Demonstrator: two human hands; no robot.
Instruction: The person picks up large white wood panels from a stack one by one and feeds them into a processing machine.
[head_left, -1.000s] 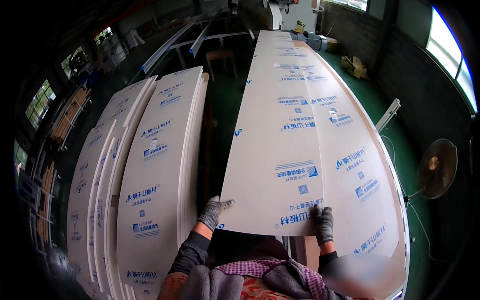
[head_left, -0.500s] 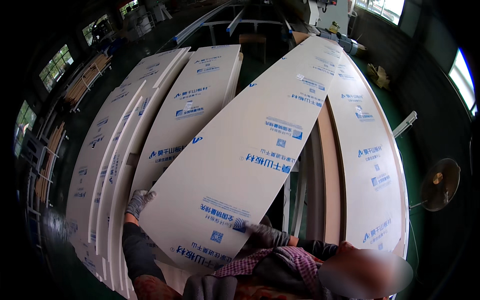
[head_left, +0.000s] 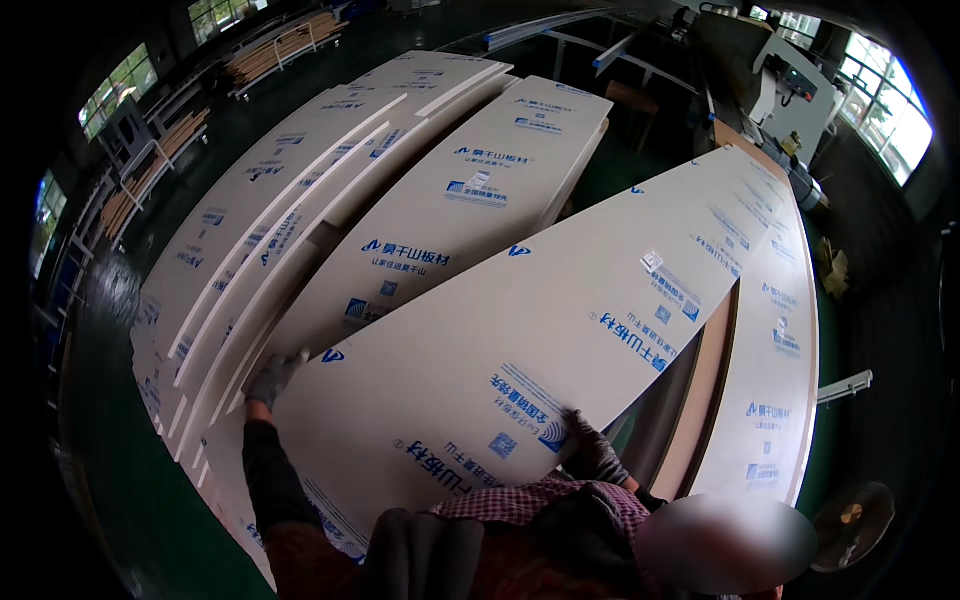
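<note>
A long white board with blue print lies slanting from near my body to the far right. My left hand, in a grey glove, is closed on its left edge. At the opposite edge, my right hand, also gloved, grips the board with fingertips over the top face. The board's far end rests over a stack of similar boards on the right. Its left edge overlaps another stack. My thumbs and the board's underside are hidden.
More printed boards lie in uneven layers at the left. Racks of timber stand beyond them. A machine is at the far right, with metal rails beside it. A round disc stands at the lower right.
The view has turned left, so the scene appears shifted right and tilted. My left hand sits slightly nearer the board's close end, uncovering a blue mark. My right hand keeps its place.
</note>
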